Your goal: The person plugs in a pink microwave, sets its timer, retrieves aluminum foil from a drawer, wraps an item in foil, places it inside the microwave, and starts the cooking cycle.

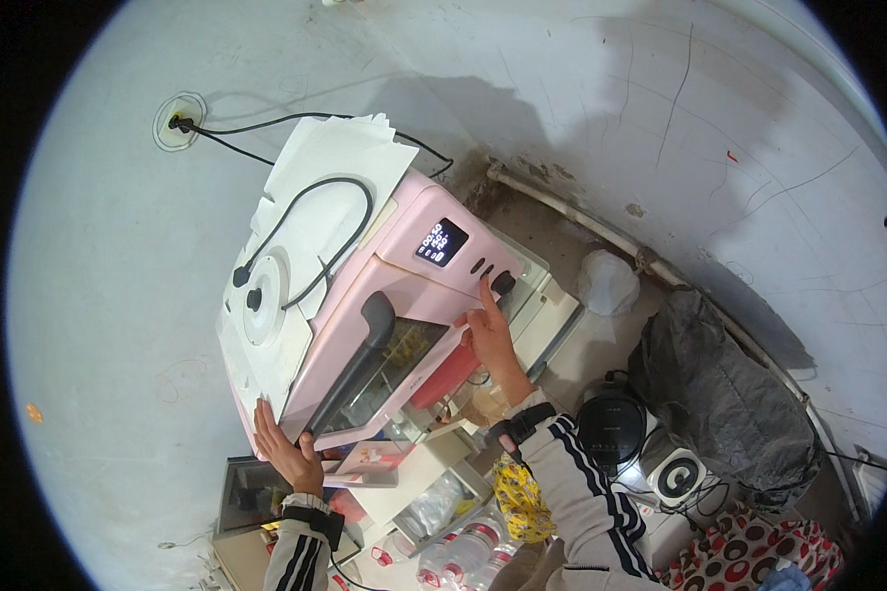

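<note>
A pink countertop oven [429, 203] stands tilted across the view, its dark door handle [347, 369] running along the front above a glass window [384, 369]. Yellowish food shows dimly behind the glass. On the control panel a small display [442, 241] is lit. My right hand [491, 336] holds nothing; its index fingertip touches or nearly touches one of the dark buttons [487, 269] beside the black knob [503, 282]. My left hand [287, 452] lies flat against the oven's left top corner, by the handle's end. White sheets [340, 148] cover the oven's top.
A lidded white disc with a black knob [266, 299] and a cord lie on the sheets. Black cables run to a wall socket [181, 122]. Below are plastic bottles [473, 543], an open drawer [443, 502], a round black appliance [612, 421] and a dark bag [717, 391].
</note>
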Action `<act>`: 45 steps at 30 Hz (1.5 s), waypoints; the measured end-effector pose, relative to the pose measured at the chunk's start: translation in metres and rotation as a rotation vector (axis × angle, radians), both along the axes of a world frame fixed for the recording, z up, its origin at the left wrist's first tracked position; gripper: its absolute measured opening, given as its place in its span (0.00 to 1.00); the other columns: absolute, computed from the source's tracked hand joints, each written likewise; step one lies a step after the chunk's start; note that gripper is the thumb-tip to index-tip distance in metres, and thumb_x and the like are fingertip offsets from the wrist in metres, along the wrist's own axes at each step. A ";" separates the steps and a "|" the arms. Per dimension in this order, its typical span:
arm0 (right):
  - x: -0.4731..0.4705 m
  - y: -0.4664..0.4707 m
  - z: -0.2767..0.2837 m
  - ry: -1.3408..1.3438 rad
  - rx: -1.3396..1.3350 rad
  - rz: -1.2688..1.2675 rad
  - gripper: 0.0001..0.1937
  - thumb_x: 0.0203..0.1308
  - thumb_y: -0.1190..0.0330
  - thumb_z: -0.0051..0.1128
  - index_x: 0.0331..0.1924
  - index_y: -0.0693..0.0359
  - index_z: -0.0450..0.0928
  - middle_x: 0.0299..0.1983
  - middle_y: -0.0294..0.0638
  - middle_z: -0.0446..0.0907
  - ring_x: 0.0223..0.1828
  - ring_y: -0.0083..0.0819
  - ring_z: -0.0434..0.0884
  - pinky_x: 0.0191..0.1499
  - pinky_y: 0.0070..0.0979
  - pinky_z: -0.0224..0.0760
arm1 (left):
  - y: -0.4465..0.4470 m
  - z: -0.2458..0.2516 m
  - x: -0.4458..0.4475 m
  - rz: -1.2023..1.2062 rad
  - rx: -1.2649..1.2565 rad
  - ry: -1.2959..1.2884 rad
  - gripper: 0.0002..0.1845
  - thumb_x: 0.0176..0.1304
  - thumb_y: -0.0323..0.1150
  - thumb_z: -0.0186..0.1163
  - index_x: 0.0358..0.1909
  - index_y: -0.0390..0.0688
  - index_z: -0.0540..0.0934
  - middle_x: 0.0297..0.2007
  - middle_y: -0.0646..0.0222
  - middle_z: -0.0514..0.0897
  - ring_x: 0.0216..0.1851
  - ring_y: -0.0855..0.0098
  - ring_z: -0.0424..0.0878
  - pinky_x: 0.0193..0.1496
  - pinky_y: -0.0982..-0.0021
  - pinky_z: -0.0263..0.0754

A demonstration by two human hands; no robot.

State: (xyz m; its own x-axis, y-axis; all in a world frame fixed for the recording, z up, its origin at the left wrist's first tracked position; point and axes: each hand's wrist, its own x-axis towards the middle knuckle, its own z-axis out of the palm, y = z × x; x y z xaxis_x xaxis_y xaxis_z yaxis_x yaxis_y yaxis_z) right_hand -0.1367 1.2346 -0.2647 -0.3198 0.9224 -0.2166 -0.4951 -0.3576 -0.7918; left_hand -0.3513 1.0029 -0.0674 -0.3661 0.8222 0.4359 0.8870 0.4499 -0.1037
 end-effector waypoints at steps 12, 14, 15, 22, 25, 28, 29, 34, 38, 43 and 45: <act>0.014 0.002 0.013 -0.105 -0.004 0.022 0.32 0.73 0.75 0.41 0.77 0.44 0.48 0.32 0.36 0.79 0.21 0.18 0.71 0.28 0.17 0.71 | 0.000 0.000 -0.001 -0.006 -0.004 0.004 0.49 0.65 0.72 0.32 0.75 0.44 0.54 0.73 0.58 0.58 0.75 0.52 0.52 0.73 0.42 0.39; 0.014 0.002 0.010 -0.110 0.016 0.019 0.32 0.73 0.74 0.41 0.77 0.45 0.47 0.33 0.36 0.80 0.21 0.18 0.71 0.28 0.17 0.71 | 0.000 0.000 -0.001 -0.017 0.002 0.002 0.49 0.65 0.73 0.32 0.75 0.44 0.54 0.73 0.58 0.58 0.75 0.52 0.52 0.73 0.42 0.40; 0.012 0.002 0.007 -0.108 0.038 0.011 0.32 0.73 0.74 0.41 0.77 0.45 0.46 0.33 0.36 0.80 0.21 0.18 0.71 0.27 0.18 0.71 | 0.000 -0.001 -0.001 -0.012 0.001 0.002 0.49 0.65 0.73 0.32 0.75 0.44 0.54 0.73 0.58 0.58 0.75 0.52 0.52 0.73 0.42 0.40; 0.006 -0.007 -0.019 -0.099 -0.128 -0.033 0.34 0.74 0.73 0.41 0.78 0.44 0.40 0.34 0.38 0.79 0.20 0.19 0.72 0.20 0.19 0.68 | 0.001 -0.001 -0.001 -0.004 0.006 0.002 0.49 0.65 0.73 0.32 0.75 0.44 0.55 0.73 0.58 0.58 0.75 0.52 0.52 0.73 0.42 0.40; 0.004 -0.007 -0.020 0.011 -0.118 -0.049 0.34 0.74 0.74 0.40 0.78 0.45 0.40 0.35 0.40 0.80 0.20 0.20 0.72 0.20 0.18 0.68 | 0.001 -0.001 0.001 -0.008 0.009 0.000 0.49 0.65 0.73 0.32 0.75 0.44 0.55 0.73 0.58 0.58 0.75 0.52 0.52 0.73 0.43 0.40; 0.005 -0.009 -0.016 0.229 -0.299 -0.129 0.34 0.73 0.74 0.41 0.78 0.44 0.40 0.37 0.41 0.80 0.20 0.21 0.73 0.20 0.19 0.67 | 0.001 0.001 0.001 -0.016 0.005 0.000 0.49 0.65 0.73 0.33 0.75 0.43 0.55 0.73 0.57 0.59 0.75 0.52 0.52 0.73 0.43 0.39; 0.006 -0.009 -0.014 0.241 -0.278 -0.120 0.34 0.73 0.74 0.41 0.78 0.44 0.41 0.37 0.41 0.81 0.20 0.21 0.73 0.20 0.18 0.67 | 0.001 0.001 0.001 -0.021 0.006 0.002 0.49 0.65 0.72 0.34 0.75 0.43 0.55 0.73 0.57 0.59 0.75 0.52 0.52 0.73 0.43 0.39; 0.007 -0.014 -0.014 0.210 -0.279 -0.096 0.35 0.72 0.74 0.42 0.77 0.42 0.42 0.39 0.40 0.81 0.20 0.20 0.73 0.20 0.18 0.67 | 0.001 0.000 0.001 -0.017 0.016 -0.002 0.48 0.65 0.72 0.34 0.75 0.43 0.55 0.73 0.57 0.59 0.74 0.52 0.52 0.73 0.43 0.40; 0.009 -0.012 -0.017 0.250 -0.290 -0.093 0.33 0.73 0.73 0.41 0.77 0.42 0.43 0.38 0.40 0.81 0.20 0.20 0.73 0.19 0.18 0.67 | 0.001 0.000 0.001 -0.004 0.005 0.009 0.48 0.66 0.71 0.34 0.75 0.44 0.54 0.73 0.58 0.58 0.75 0.52 0.52 0.73 0.43 0.40; 0.011 -0.012 -0.021 0.213 -0.336 -0.102 0.31 0.74 0.73 0.38 0.77 0.44 0.44 0.37 0.42 0.80 0.20 0.21 0.74 0.17 0.20 0.68 | 0.002 0.000 0.000 -0.017 0.010 0.014 0.48 0.66 0.71 0.33 0.75 0.44 0.54 0.73 0.58 0.58 0.75 0.53 0.52 0.73 0.43 0.40; 0.012 -0.013 -0.024 0.238 -0.298 -0.095 0.31 0.74 0.72 0.38 0.77 0.45 0.44 0.37 0.42 0.80 0.20 0.21 0.74 0.17 0.20 0.68 | 0.002 0.000 0.000 -0.020 0.011 0.014 0.48 0.66 0.71 0.33 0.75 0.44 0.54 0.73 0.59 0.58 0.75 0.53 0.52 0.73 0.43 0.40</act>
State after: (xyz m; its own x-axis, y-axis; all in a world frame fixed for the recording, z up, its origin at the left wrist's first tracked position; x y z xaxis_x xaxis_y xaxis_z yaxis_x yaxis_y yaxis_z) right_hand -0.1249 1.2215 -0.2884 -0.3094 0.8583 -0.4094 -0.6948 -0.4980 -0.5189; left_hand -0.3511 1.0045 -0.0676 -0.3438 0.8243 0.4499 0.8942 0.4336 -0.1112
